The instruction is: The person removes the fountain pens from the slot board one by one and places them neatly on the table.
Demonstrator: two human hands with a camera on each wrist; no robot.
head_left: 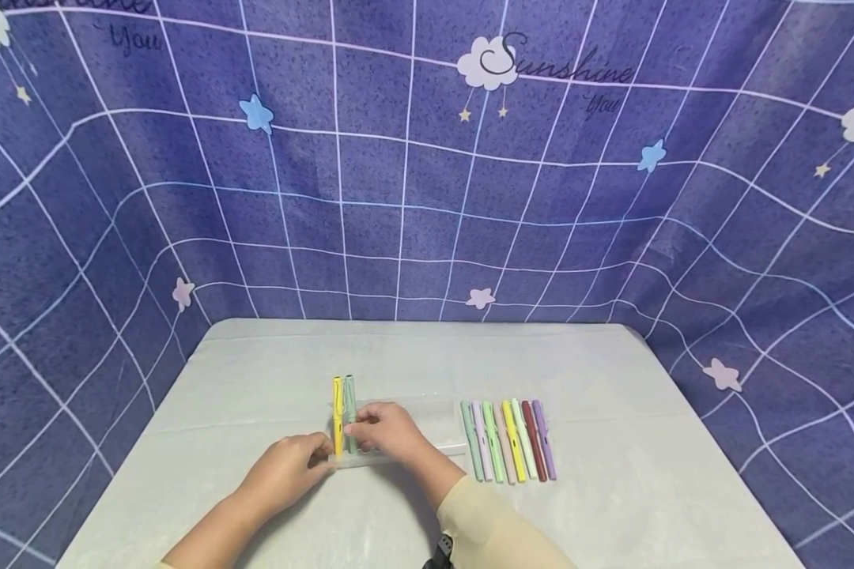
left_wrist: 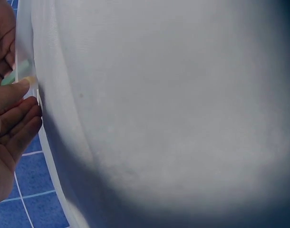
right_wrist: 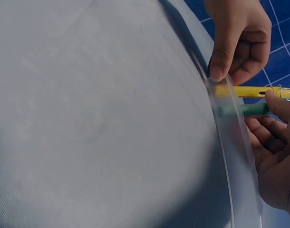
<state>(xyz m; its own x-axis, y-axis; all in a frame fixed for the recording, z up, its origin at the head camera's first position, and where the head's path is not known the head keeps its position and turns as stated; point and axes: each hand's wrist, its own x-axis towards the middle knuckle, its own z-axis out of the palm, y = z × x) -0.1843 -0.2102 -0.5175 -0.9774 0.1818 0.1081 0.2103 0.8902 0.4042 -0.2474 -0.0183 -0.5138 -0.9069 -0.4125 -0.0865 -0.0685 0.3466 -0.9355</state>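
Observation:
A clear plastic case (head_left: 437, 419) lies on the table. At its left end a yellow pen (head_left: 338, 419) and a green pen (head_left: 350, 395) lie side by side, their capped ends reaching past the far edge. My right hand (head_left: 387, 431) pinches the green pen near its middle. With thumb and fingers, my left hand (head_left: 292, 465) grips the case's near left corner. In the right wrist view, the lower ends of the yellow pen (right_wrist: 249, 91) and green pen (right_wrist: 255, 109) show hazily through the case wall (right_wrist: 234, 156). The left wrist view shows the left thumb against the case edge.
Right of the case, several pens (head_left: 508, 441) in green, purple, pink, yellow, white and dark red lie in a row. The table (head_left: 612, 514) has a pale cloth. A blue gridded curtain (head_left: 427, 197) surrounds the back and sides.

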